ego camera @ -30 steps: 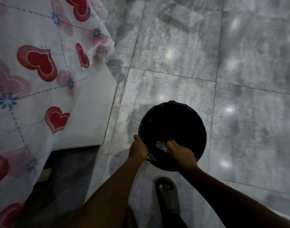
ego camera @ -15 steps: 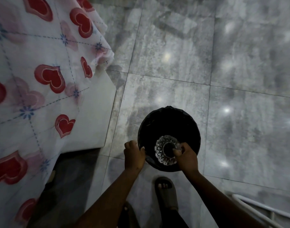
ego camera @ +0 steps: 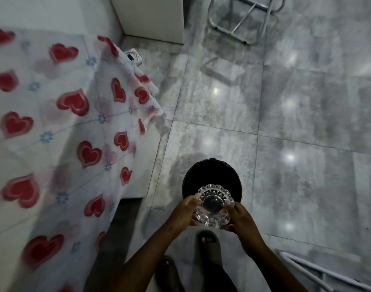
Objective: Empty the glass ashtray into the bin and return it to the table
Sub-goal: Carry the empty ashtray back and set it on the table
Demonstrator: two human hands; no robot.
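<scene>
glass ashtray (ego camera: 214,204): round, cut-glass, scalloped rim, dark circular centre. held upright, opening toward the camera, between both hands, above the near edge of the bin. whether anything lies in its bowl cannot be told in the dim light.

left hand (ego camera: 183,210): fingers closed on the ashtray's left side, forearm running down to the lower edge of the view.

right hand (ego camera: 239,218): fingers closed on the ashtray's right side and lower rim, forearm running to the lower right.

bin (ego camera: 212,173): round, black, standing on the floor directly behind and below the ashtray; interior too dark to read.

feet: two, in dark slides (ego camera: 210,246), on the floor just below the hands, near the bin.

floor (ego camera: 296,123): large grey mottled tiles, glossy, with several bright light spots.

desk (ego camera: 54,133): to the left of the bin, covered by a white cloth printed with red hearts and small blue flowers; the cloth hangs over the corner. image blurred here.

metal frame (ego camera: 243,20): tubular, pale, at the upper edge, well apart from the bin.

white cabinet (ego camera: 153,15): upper centre, beside the desk's far corner.
</scene>
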